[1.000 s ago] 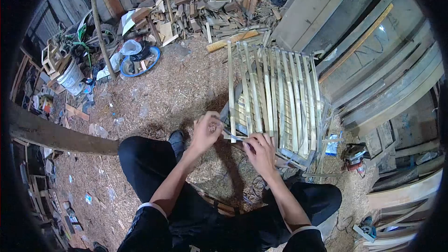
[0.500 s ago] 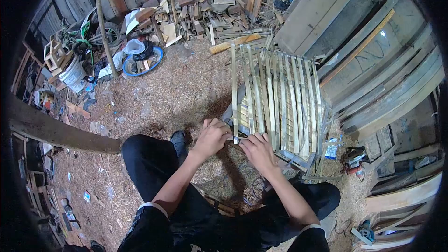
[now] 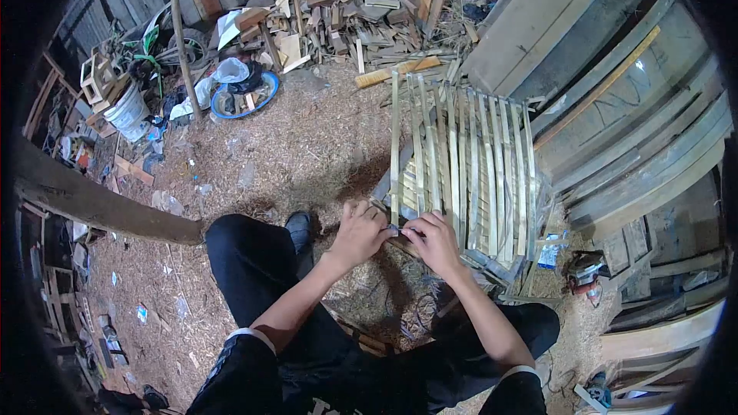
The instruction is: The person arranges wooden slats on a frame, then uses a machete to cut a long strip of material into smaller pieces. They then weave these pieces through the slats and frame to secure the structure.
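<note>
My left hand [image 3: 359,235] and my right hand [image 3: 433,242] almost meet at the near left corner of a slatted wooden frame [image 3: 463,165]. Between their fingertips is a small dark item [image 3: 394,230], pinched from both sides and too small to name. The frame's pale strips run side by side away from me. Its leftmost strip [image 3: 395,146] ends right by my fingers. Some of the frame's near edge is hidden by my right hand.
A wooden post [image 3: 108,207] slants in from the left. Scrap wood [image 3: 338,19] is piled at the back, near a blue basin [image 3: 271,94]. Long boards [image 3: 538,23] lean at the right. A red and black tool [image 3: 587,273] lies right of the frame.
The view has shifted a little, moving the scene slightly right. My hands have drawn closer together, and my right hand's fingers are now pinched nearer the small dark item.
</note>
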Demonstrator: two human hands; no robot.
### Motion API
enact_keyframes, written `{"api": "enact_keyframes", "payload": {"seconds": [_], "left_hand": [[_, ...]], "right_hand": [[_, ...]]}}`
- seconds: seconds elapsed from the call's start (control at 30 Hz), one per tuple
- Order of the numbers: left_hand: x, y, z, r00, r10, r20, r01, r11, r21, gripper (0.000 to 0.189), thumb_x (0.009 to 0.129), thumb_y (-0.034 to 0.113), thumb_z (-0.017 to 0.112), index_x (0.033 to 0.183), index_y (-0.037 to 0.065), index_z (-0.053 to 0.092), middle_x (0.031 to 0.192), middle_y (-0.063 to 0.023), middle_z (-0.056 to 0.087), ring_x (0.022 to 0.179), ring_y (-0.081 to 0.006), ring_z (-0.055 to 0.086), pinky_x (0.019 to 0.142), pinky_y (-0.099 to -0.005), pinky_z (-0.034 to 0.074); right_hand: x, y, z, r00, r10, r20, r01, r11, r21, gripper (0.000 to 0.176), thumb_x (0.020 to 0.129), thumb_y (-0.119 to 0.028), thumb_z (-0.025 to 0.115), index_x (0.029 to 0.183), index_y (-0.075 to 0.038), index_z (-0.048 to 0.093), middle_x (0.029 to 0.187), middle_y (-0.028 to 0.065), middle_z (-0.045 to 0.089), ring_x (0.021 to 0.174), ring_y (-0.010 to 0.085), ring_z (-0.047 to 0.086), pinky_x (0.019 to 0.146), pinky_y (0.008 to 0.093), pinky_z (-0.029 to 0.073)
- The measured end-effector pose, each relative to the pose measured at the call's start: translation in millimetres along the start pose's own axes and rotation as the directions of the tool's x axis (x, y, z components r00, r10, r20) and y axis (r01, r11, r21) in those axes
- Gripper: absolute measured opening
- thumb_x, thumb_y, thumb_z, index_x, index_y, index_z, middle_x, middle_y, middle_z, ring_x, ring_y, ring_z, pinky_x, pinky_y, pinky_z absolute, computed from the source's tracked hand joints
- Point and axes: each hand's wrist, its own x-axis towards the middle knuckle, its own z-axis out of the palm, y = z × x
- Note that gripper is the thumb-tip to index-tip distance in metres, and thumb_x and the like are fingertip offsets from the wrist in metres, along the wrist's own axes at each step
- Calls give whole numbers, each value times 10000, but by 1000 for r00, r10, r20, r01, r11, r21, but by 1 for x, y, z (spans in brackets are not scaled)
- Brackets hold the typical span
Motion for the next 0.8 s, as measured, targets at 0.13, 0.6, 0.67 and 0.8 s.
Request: {"api": "enact_keyframes", "payload": {"seconds": [0.13,0.6,0.67,0.8], "left_hand": [[-1,2,5,1000,-7,-2,7,998,60,247,912,318,677,980,80,675,1040,-79,645,1108,-262,531,983,-487,310],[-8,9,4,998,-24,-53,26,999,29,141,945,222,634,1028,110,655,827,-116,673,927,-277,650,953,-486,323],[-10,10,5,999,-19,-48,21,999,47,143,947,217,631,1040,110,650,811,-113,669,922,-277,653,955,-483,323],[-11,8,8,1000,-10,-28,12,997,78,134,951,205,619,1047,115,643,775,-104,654,898,-274,653,941,-479,327]], "right_hand": [[-3,3,2,999,-5,-42,5,1000,0,123,847,-166,748,900,-56,735,836,74,608,873,284,583,802,411,465],[-3,2,12,977,175,-121,-169,984,57,110,839,-165,766,860,-58,750,859,81,668,893,279,600,821,403,447],[-1,3,13,973,197,-118,-192,980,48,114,835,-178,771,841,-66,746,866,78,674,901,278,595,842,403,421],[2,6,20,968,196,-155,-197,980,6,143,844,-216,763,803,-90,712,838,88,686,889,292,591,814,409,373]]}}
